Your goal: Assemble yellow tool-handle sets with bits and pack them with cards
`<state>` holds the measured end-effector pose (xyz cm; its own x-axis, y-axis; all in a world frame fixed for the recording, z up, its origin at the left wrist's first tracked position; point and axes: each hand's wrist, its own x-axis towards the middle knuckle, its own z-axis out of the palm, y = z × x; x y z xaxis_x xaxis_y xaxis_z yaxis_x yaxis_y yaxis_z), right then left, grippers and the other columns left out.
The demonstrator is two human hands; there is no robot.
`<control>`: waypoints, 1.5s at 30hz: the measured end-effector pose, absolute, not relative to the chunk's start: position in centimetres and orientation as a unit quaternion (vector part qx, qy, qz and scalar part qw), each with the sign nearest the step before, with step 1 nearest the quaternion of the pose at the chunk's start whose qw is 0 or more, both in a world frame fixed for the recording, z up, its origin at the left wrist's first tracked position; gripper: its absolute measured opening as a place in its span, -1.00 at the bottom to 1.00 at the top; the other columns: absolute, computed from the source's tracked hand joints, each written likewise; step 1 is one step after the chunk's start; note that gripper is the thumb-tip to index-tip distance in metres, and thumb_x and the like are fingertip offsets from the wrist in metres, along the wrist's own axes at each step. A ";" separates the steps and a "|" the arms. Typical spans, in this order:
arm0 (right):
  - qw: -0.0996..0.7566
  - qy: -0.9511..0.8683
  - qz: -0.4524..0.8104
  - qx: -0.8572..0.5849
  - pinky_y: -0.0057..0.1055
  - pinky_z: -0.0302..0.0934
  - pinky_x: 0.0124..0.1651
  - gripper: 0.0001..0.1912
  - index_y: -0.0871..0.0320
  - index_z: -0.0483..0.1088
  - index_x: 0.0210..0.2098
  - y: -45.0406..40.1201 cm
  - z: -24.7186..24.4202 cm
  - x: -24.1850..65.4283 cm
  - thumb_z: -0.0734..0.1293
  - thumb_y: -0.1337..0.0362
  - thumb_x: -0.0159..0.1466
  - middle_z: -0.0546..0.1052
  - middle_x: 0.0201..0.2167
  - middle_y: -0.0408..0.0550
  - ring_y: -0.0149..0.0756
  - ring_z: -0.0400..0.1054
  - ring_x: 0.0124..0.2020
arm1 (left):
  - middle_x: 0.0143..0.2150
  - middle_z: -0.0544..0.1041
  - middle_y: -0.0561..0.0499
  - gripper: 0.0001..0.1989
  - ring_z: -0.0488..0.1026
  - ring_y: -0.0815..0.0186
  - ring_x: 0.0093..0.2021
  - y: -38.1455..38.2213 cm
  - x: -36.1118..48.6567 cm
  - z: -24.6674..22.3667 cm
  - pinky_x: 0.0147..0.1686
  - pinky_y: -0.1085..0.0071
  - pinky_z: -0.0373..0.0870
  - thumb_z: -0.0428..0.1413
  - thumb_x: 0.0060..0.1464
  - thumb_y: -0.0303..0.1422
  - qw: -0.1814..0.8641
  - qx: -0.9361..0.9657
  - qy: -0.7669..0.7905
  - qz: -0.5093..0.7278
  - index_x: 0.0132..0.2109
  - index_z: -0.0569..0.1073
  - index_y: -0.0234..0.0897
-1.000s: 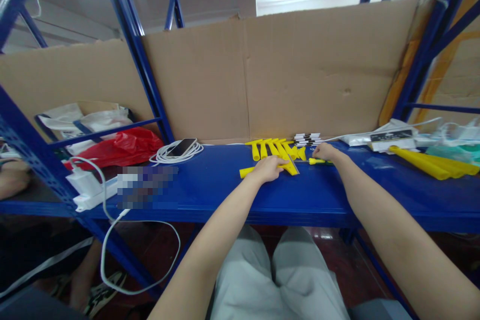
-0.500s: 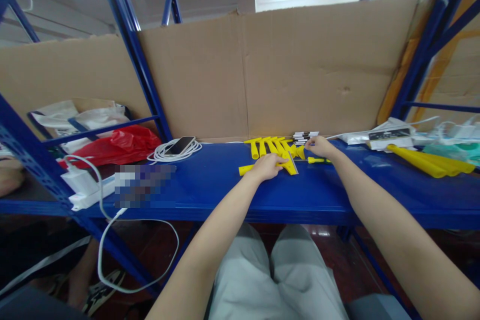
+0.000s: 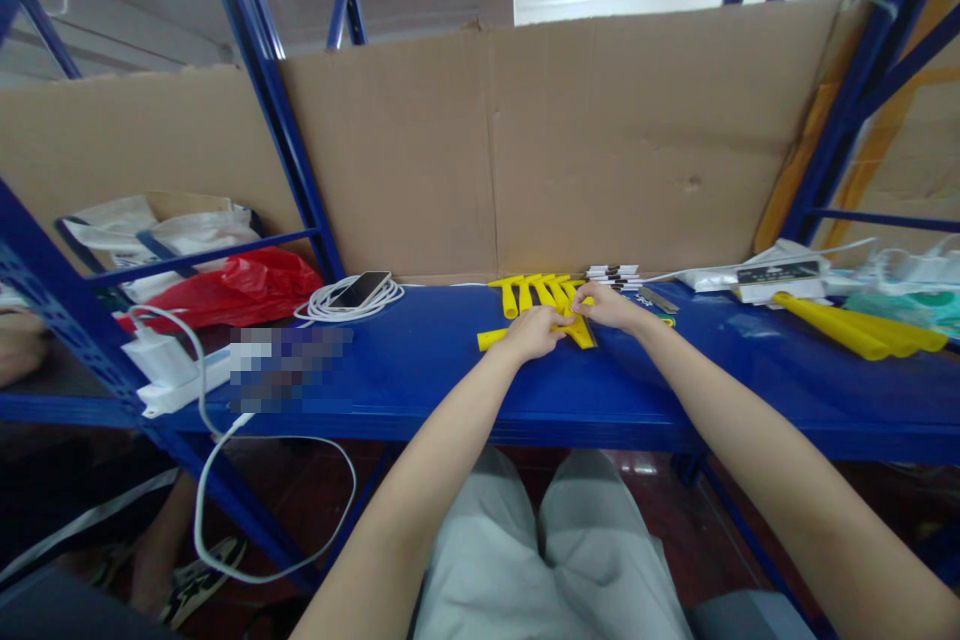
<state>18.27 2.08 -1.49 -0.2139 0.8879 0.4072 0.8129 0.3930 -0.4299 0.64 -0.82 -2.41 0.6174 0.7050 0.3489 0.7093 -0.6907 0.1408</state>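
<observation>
My left hand (image 3: 534,332) is closed round a yellow scraper (image 3: 491,340) with a T-shaped head, its handle lying toward the left on the blue shelf. At the scraper's head my right hand (image 3: 611,308) has its fingers pinched together, close to the left fingertips. A bit of yellow shows at those fingertips; whether it is a separate piece I cannot tell. Just behind lies a row of several yellow scrapers (image 3: 525,297). Flat grey strips (image 3: 658,300) lie beyond my right wrist, and a yellow-green tool end (image 3: 668,321) is partly covered by it.
Small white-and-black packs (image 3: 613,276) are stacked against the cardboard wall (image 3: 600,140). A phone (image 3: 362,290) lies on a coiled white cable, left. A power strip (image 3: 187,390) and a red bag (image 3: 247,285) are further left. Yellow cone-like pieces (image 3: 855,328) lie right.
My right hand has moved left and slightly toward me, from beside the white packs to the scraper's head. Grey strips behind it have come into view. My left hand stays on the scraper.
</observation>
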 end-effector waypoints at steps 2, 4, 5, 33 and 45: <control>0.300 -0.778 0.053 -0.550 -0.43 0.23 -0.10 -0.87 0.20 0.45 -0.55 2.1 -1.5 18.3 0.28 0.45 0.08 0.56 -0.42 -0.04 -0.29 0.42 -0.28 | -0.01 0.55 -0.07 -0.63 0.44 0.20 0.02 -0.8 0.6 -2.4 0.05 0.35 0.30 0.11 0.12 -0.41 0.003 -0.898 -0.394 -0.194 0.09 0.48 -0.20; 0.294 -0.778 0.043 -0.554 -0.42 0.23 -0.08 -0.87 0.21 0.46 -0.53 2.1 -1.5 18.3 0.28 0.45 0.08 0.56 -0.41 -0.03 -0.28 0.42 -0.27 | -0.01 0.55 -0.07 -0.63 0.44 0.20 0.02 -0.8 0.6 -2.4 0.05 0.35 0.30 0.11 0.12 -0.41 -0.001 -0.897 -0.397 -0.195 0.09 0.49 -0.19; 0.291 -0.777 0.038 -0.557 -0.41 0.23 -0.08 -0.87 0.21 0.46 -0.53 2.1 -1.5 18.2 0.28 0.45 0.08 0.56 -0.40 -0.02 -0.27 0.42 -0.26 | -0.01 0.55 -0.07 -0.63 0.44 0.20 0.02 -0.8 0.6 -2.5 0.04 0.35 0.30 0.11 0.12 -0.41 -0.002 -0.896 -0.399 -0.196 0.09 0.49 -0.19; 0.333 -0.772 0.009 -0.542 -0.24 0.20 0.05 -0.90 0.17 0.41 -0.36 3.0 -2.5 18.4 0.30 0.43 0.10 0.49 -0.25 0.01 -0.20 0.36 -0.09 | 0.02 0.53 -0.03 -0.63 0.43 0.21 0.03 -0.9 0.5 -2.4 0.06 0.35 0.30 0.06 0.15 -0.39 0.006 -0.898 -0.399 -0.183 0.11 0.47 -0.15; 0.451 -0.687 0.116 -0.557 -0.25 0.22 0.06 -0.86 0.18 0.36 -0.29 3.1 -2.5 18.1 0.30 0.42 0.12 0.51 -0.18 0.02 -0.26 0.38 -0.08 | 0.02 0.50 -0.06 -0.63 0.41 0.20 0.05 -1.1 0.6 -2.2 0.06 0.33 0.31 0.03 0.18 -0.37 -0.005 -0.890 -0.409 -0.201 0.12 0.46 -0.13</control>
